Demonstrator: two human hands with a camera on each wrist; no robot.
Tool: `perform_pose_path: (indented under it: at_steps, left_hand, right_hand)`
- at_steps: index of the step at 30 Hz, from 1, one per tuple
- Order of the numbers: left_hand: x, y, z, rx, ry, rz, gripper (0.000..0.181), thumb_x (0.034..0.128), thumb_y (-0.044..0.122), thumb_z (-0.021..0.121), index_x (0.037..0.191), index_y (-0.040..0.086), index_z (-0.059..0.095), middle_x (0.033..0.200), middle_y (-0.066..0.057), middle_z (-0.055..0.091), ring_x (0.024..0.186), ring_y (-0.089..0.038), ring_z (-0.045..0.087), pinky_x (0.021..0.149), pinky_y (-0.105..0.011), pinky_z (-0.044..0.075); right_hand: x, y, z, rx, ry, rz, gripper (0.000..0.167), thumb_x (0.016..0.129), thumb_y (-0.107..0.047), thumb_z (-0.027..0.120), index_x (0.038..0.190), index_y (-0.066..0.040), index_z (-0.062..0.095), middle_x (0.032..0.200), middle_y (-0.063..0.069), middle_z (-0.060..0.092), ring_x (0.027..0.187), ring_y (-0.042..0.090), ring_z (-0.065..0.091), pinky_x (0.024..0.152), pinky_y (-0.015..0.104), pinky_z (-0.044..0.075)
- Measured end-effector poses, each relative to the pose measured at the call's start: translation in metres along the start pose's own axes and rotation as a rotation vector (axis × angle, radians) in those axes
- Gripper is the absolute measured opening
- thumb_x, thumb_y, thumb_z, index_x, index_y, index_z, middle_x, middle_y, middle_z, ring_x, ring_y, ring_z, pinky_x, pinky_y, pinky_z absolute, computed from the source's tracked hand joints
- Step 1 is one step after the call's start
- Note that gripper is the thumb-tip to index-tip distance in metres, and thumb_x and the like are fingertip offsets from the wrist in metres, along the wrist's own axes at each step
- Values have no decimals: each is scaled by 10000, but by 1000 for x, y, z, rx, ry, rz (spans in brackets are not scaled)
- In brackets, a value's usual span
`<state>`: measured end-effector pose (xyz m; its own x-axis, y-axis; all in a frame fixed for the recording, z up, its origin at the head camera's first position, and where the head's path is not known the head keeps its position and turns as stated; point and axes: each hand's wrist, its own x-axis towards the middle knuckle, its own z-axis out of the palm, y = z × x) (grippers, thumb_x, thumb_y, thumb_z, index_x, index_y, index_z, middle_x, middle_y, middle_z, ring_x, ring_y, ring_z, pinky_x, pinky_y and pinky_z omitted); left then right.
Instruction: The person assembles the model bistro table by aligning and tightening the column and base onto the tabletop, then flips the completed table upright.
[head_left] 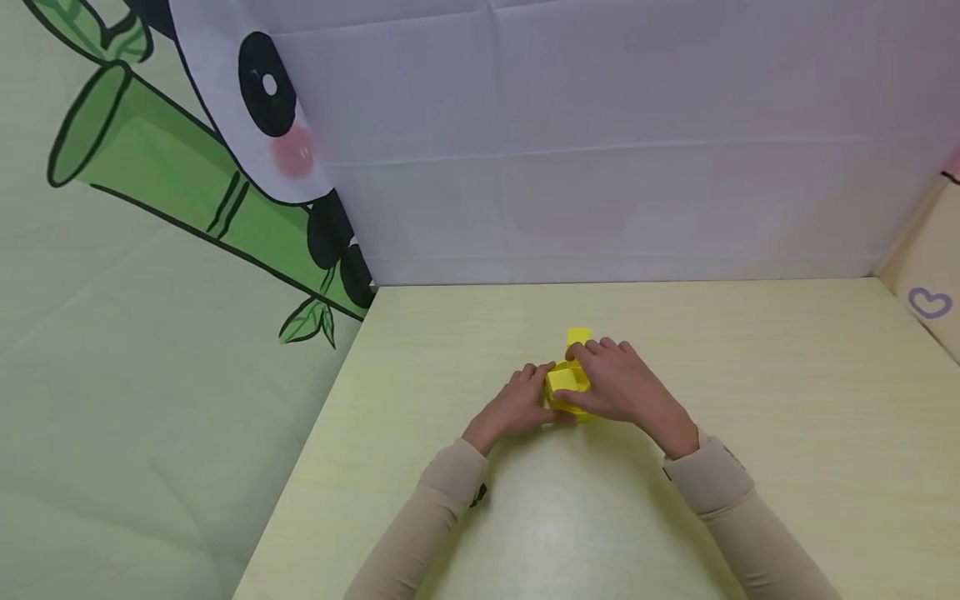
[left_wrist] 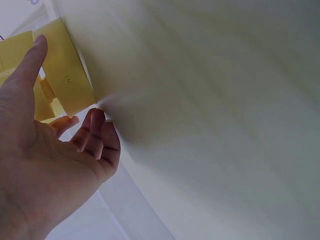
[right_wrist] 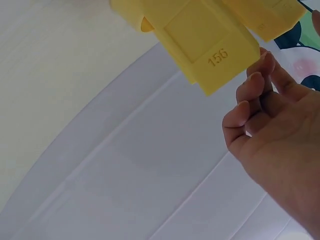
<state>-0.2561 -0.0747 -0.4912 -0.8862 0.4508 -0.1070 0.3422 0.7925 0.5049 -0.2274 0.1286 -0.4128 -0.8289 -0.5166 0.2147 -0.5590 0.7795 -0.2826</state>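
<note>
A left hand (head_left: 517, 406) and right hand (head_left: 618, 387) pinch a yellow block assembly (head_left: 564, 381) over a pale table (head_left: 735, 358).
They flank the assembly, left and right; only the left wrist view reveals marking 146 (left_wrist: 67, 80), only the right wrist view marking 156 (right_wrist: 217, 57).

One bare left hand (head_left: 519, 403), one bare right hand (head_left: 621, 387), two beige cloth sleeves (head_left: 420, 521), one pale flat tabletop (head_left: 757, 375)
At left is one green printed bamboo stalk (head_left: 172, 158), at right one purple heart outline (head_left: 932, 316); the yellow blocky pieces' (head_left: 564, 382) count is unclear.
</note>
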Motion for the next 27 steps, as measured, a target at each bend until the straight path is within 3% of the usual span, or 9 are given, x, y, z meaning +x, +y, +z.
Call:
perform_pose_path:
  at_steps: [10, 15, 18, 22, 27]
  left_hand:
    - [1, 2, -2, 5, -4, 5, 981, 872, 598, 765, 1604, 93, 350, 1380, -119, 501, 1149, -251, 483, 1015, -409, 480]
    - [0, 0, -2, -1, 0, 13, 967, 871, 601, 765, 1599, 106, 364, 1360, -106, 501, 1129, -241, 477, 987, -398, 486]
    - [0, -2, -1, 6, 5, 27, 921, 881, 587, 760, 1585, 125, 389, 1332, -97, 505, 1110, -236, 478, 966, -391, 491]
    - [0, -3, 0, 7, 7, 39, 870, 894, 565, 754, 1565, 139, 400, 1301, -99, 508, 1091, -236, 480, 940, -386, 496]
    - [-1, -4, -1, -25, 14, 31, 881, 869, 566, 785, 1558, 155, 420, 1273, -89, 512, 1067, -228, 476, 918, -388, 497]
  right_hand:
    - [1, -3, 3, -7, 20, -24, 401, 894, -420, 782, 1035, -56, 686, 916, 21, 644, 851, 231, 514, 784, 435, 421]
    - [2, -7, 4, -29, 40, -26, 380, 887, -417, 771, 960, -62, 657, 799, -17, 558, 793, 220, 480, 761, 427, 409]
    - [3, -8, 6, -21, 47, -37, 426, 882, -437, 771, 1029, -50, 667, 846, -3, 594, 804, 223, 486, 754, 425, 404]
    - [4, -6, 6, 13, 5, -95, 417, 897, -317, 733, 1246, -95, 681, 924, 20, 592, 833, 226, 473, 740, 408, 381]
    - [6, -4, 7, 1, 8, -144, 347, 904, -257, 750, 1222, -125, 706, 863, 5, 533, 808, 216, 448, 702, 374, 356]
